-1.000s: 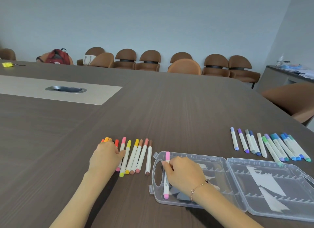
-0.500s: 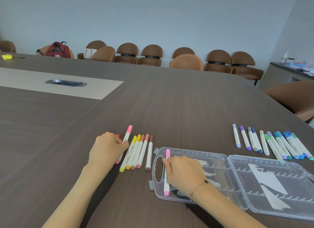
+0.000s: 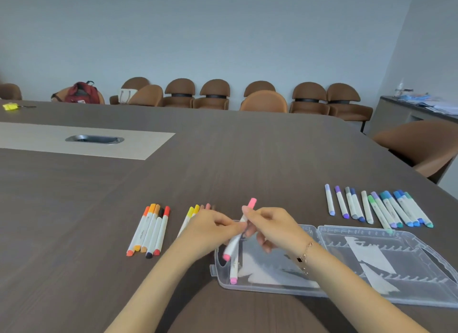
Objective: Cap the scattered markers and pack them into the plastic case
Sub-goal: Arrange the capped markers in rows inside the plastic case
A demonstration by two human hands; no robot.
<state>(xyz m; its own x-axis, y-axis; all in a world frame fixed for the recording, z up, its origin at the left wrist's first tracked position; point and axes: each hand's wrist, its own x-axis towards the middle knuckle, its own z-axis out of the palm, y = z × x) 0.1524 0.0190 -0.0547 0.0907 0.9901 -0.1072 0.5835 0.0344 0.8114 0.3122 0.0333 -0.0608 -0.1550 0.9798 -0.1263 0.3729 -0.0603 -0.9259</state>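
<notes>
Fingers (image 3: 244, 210) pinched around pink marker (image 3: 238, 233)

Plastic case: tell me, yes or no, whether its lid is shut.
No: the plastic case lies flat with both halves spread open on the table, and one pink-tipped marker lies inside.

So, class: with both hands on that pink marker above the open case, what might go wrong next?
1. The pink marker, pinched between the left hand and right hand, could slip and knock the marker already in the plastic case.
2. The left forearm passes close to the yellow markers and might scatter them.
</notes>
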